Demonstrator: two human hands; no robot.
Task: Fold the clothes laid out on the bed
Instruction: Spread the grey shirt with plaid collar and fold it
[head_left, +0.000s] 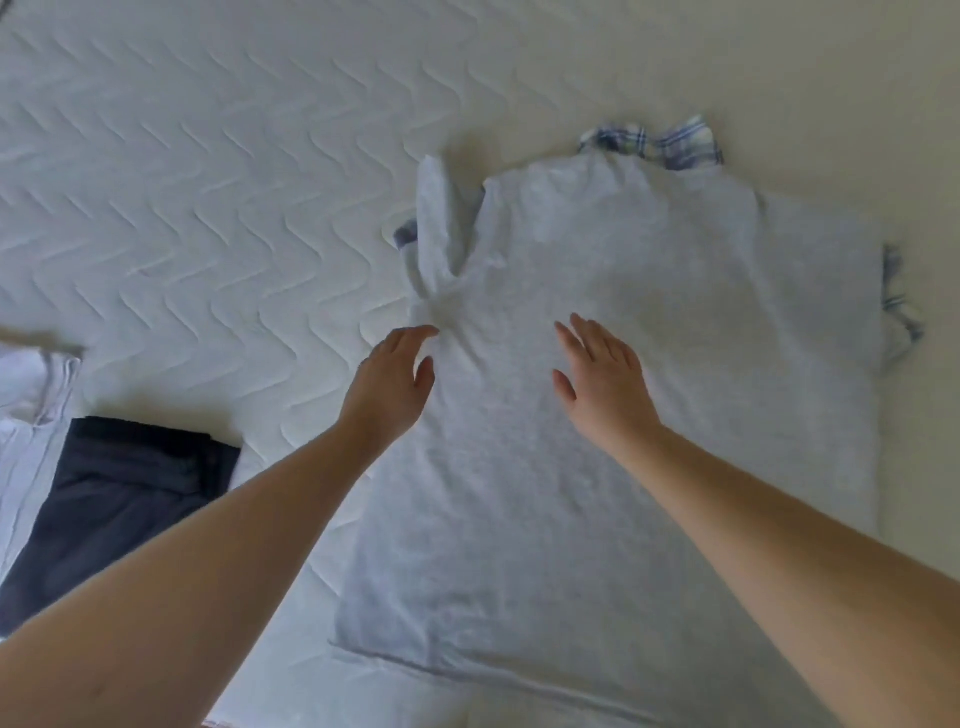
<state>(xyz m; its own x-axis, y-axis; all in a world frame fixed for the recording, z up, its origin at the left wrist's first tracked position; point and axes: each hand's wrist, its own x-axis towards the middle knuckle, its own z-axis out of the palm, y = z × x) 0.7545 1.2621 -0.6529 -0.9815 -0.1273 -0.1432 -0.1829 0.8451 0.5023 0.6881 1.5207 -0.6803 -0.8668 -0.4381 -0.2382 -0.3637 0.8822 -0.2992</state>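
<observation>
A light grey T-shirt (649, 291) lies spread flat on the white quilted bed (182, 182), its hem toward me and its neck away. Its left sleeve is crumpled upward. A blue plaid garment (654, 139) lies beneath it, showing at the top, left and right edges. My left hand (392, 382) hovers at the shirt's left side near the armpit, fingers relaxed and holding nothing. My right hand (597, 371) is over the middle of the shirt with straight fingers; contact with the cloth cannot be told.
A folded dark navy garment (119, 499) lies at the lower left of the bed. Beside it, at the left edge, sits a white garment (26, 410). Bare mattress stretches across the upper left.
</observation>
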